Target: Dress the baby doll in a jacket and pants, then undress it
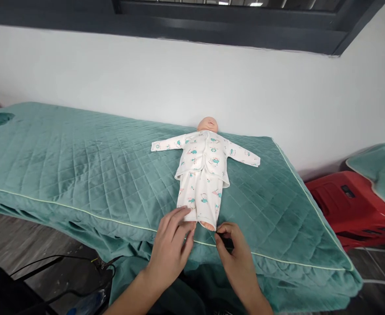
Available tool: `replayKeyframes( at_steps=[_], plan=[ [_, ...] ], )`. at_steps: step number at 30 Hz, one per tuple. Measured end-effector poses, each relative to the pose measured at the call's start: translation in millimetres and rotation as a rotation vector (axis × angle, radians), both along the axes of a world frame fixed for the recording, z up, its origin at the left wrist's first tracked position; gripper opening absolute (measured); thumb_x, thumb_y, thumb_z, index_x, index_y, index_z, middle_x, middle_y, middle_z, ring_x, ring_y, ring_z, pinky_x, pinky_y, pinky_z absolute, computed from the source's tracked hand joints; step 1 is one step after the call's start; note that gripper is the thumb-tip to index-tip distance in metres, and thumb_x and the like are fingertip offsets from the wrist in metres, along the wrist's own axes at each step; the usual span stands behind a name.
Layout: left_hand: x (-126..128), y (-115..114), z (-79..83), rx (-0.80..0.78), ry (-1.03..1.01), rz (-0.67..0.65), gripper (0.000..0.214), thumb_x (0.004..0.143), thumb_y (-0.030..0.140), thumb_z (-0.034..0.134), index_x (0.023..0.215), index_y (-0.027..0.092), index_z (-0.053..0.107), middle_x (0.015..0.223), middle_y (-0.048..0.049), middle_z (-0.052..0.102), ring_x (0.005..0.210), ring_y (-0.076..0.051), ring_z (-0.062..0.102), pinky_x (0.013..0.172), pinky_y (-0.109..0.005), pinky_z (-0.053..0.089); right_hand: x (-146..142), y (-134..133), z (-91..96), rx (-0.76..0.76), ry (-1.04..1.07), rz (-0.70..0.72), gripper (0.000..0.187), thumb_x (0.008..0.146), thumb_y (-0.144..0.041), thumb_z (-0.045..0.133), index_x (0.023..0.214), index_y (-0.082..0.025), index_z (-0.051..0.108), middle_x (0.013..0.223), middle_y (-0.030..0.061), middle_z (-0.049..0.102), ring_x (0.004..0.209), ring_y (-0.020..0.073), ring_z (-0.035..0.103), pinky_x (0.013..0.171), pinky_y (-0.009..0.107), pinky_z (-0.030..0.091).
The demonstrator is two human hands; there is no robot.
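Note:
A baby doll (208, 124) lies on its back, head toward the wall, with both sleeves spread out sideways. It wears a white printed jacket (204, 153) and matching pants (199, 197). Flesh-coloured feet show only a little at the leg cuffs. My left hand (171, 238) rests at the left cuff, its fingers apart and their tips touching the fabric. At the outer corner of the right cuff, my right hand (233, 249) pinches the pants' hem between thumb and index finger.
Under the doll is a bed with a green quilted cover (113, 162), its front edge close to me. A white wall (179, 74) stands behind. To the right is a red plastic stool (353, 205) with a green cloth piece (381, 168). Black cables (64, 258) hang at lower left.

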State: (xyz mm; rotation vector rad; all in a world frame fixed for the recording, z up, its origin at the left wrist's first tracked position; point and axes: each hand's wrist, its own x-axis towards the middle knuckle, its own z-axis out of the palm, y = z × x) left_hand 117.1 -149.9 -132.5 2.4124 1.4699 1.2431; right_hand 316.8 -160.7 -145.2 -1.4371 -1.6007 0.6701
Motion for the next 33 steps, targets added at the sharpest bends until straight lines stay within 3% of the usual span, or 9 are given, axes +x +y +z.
replayKeyframes(
  at_steps=[6,9,12,20,27,33],
  plan=[
    [-20,-13,-22.2,-0.085,-0.015,0.117,0.037,0.096,0.014,0.052,0.132,0.023,0.051,0.131,-0.0123,0.059,0.123,-0.026,0.058,0.102,-0.045,0.052,-10,-2,15.4,0.122,-0.13,-0.056,0.021,0.096,-0.027,0.058,0.116,-0.026,0.057,0.132,0.0115,0.055,0.118,0.0254,0.06,0.091,0.042,0.057],
    [-21,-10,-24.5,-0.135,-0.027,0.151,0.035,0.096,0.015,0.051,0.131,0.022,0.052,0.126,-0.0123,0.06,0.118,-0.026,0.059,0.099,-0.045,0.053,-23,2,30.5,0.193,-0.281,0.032,0.032,0.095,-0.021,0.057,0.127,-0.027,0.054,0.144,0.0128,0.049,0.133,0.0297,0.05,0.099,0.049,0.054],
    [-18,-1,-23.3,-0.172,-0.061,0.171,0.027,0.097,0.019,0.052,0.123,0.021,0.055,0.119,-0.0116,0.062,0.112,-0.026,0.062,0.094,-0.044,0.055,-39,12,41.1,0.265,-0.434,0.133,0.029,0.094,-0.012,0.053,0.119,-0.025,0.058,0.15,0.0121,0.047,0.143,0.0336,0.039,0.106,0.058,0.048],
    [-16,11,-18.9,-0.144,-0.189,0.107,0.011,0.097,0.013,0.05,0.104,0.021,0.056,0.1,-0.0049,0.064,0.095,-0.019,0.063,0.085,-0.034,0.053,-51,33,36.9,0.311,-0.543,0.143,0.016,0.096,-0.009,0.05,0.096,-0.022,0.058,0.145,0.0123,0.054,0.142,0.0345,0.04,0.107,0.064,0.043],
    [-22,2,-14.8,-0.148,-0.252,0.044,0.014,0.096,0.011,0.049,0.103,0.021,0.056,0.1,-0.005,0.063,0.095,-0.018,0.062,0.085,-0.031,0.051,-45,25,43.6,0.375,-0.407,0.157,0.019,0.094,-0.008,0.053,0.101,-0.025,0.056,0.132,0.0095,0.06,0.137,0.0299,0.045,0.107,0.058,0.045],
    [-24,1,-23.2,-0.221,-0.268,0.053,0.014,0.095,0.013,0.05,0.103,0.022,0.057,0.102,-0.006,0.063,0.098,-0.02,0.062,0.087,-0.034,0.052,-40,18,33.3,0.324,-0.385,0.155,0.02,0.094,-0.008,0.052,0.102,-0.026,0.057,0.13,0.0097,0.06,0.137,0.0301,0.046,0.104,0.054,0.049]
  ],
)
